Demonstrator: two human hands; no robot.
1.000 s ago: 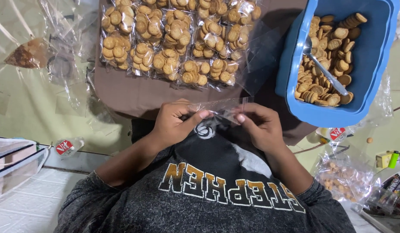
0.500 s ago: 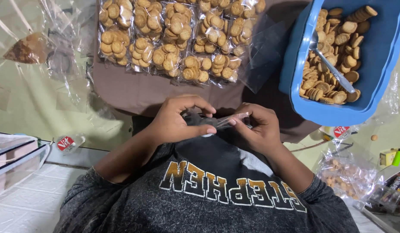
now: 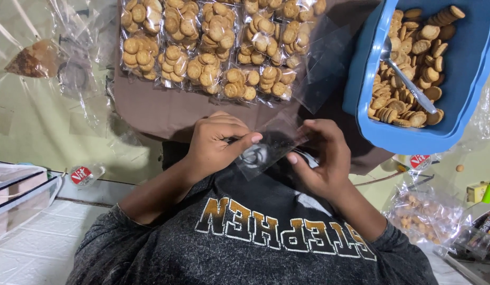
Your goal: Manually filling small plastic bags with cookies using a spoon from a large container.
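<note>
Small bag (image 3: 271, 145), centre frame: clear thin plastic film, glossy, creased, pinched between left hand (image 3: 216, 145) and right hand (image 3: 319, 158). Filled packets (image 3: 213, 47), upper centre: same shiny clear film over matt, dry-looking golden biscuits. Tub (image 3: 467, 68), upper right: smooth blue plastic, slight sheen. Spoon (image 3: 408, 82) in it: bright polished metal. Cloth (image 3: 166, 108) beneath packets: brown fabric, matt. Shirt (image 3: 255, 237), bottom: dark mottled knit, matt. Loose film (image 3: 49, 58), upper left: crinkled, reflective.
</note>
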